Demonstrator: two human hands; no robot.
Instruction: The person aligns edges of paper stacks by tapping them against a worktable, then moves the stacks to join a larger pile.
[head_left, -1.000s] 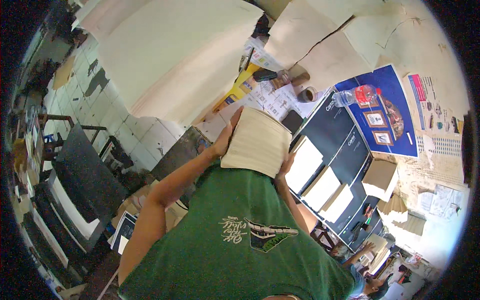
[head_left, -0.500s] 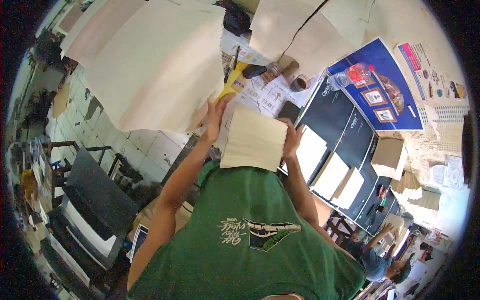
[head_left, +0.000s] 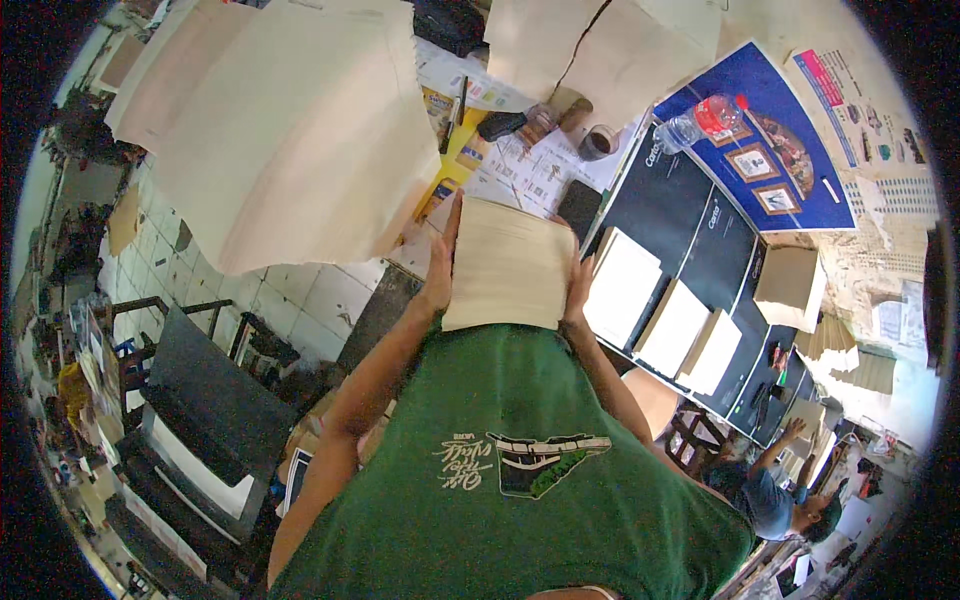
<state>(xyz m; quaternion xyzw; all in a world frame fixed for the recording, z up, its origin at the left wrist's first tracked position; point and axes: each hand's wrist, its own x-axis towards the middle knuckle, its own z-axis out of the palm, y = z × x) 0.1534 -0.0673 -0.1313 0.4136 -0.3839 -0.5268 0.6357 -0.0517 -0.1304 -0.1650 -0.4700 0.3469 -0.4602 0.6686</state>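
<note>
Seen from above at a cluttered table: big cream sheets at upper left, dark boards with smaller paper piles at right. Held at chest height against a green shirt, a thick paper stack, now lower and closer to the body than a second ago, apparently being squared up. Long axis pointing away toward the table, slightly tilted. Left hand flat along its left edge, right hand pressed to the right edge, both clamping the stack.

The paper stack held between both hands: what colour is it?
Cream, plain and unprinted; the paper stack shows best in the head view.
</note>
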